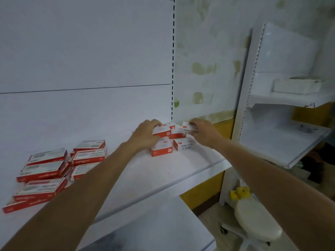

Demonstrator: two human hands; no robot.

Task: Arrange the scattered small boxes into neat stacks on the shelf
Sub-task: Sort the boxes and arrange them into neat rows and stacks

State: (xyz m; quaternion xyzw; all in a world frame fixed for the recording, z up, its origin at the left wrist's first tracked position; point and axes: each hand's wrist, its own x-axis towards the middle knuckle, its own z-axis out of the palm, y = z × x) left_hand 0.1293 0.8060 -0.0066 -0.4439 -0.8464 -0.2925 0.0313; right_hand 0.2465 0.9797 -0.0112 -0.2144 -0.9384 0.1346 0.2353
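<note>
Shelf: the white flat metal shelf (163, 174) runs from 8 o'clock to 3 o'clock across my view. Both arms are stretched out over it.

Task thing: the small red-and-white cardboard boxes (178, 135) lie in a loose pile near the middle of the view, close to the back panel. They touch each other at odd angles, with no neat stack yet.

Front of pile: one red-fronted box (161, 150) at 7 o'clock of the pile and one white-fronted box (184, 144) at 5 o'clock. Both lie flat on the shelf.

Left hand (145, 133): curled over the topmost box (162, 131) at 10 o'clock of the pile, fingers over its far edge, thumb at its near side.

Right hand (201, 131): pinching a white-faced box (187, 128) at 2 o'clock of the pile. I cannot tell whether it is lifted or resting on its neighbours.

Handling, my guess: light thin card, stiff enough to keep its corners but easy to dent. The printed faces look smooth and could slide on one another.

Where to hold: across the short sides, thumb against fingers, gently. Square the edges by pressing flat on the long faces.

Risk: nudging one box could shift the whole pile.

Also there: larger flat red-and-white cartons (47, 171) heaped at 8 o'clock, well apart from the pile, and a round white stool (257, 220) on the floor at 5 o'clock.
</note>
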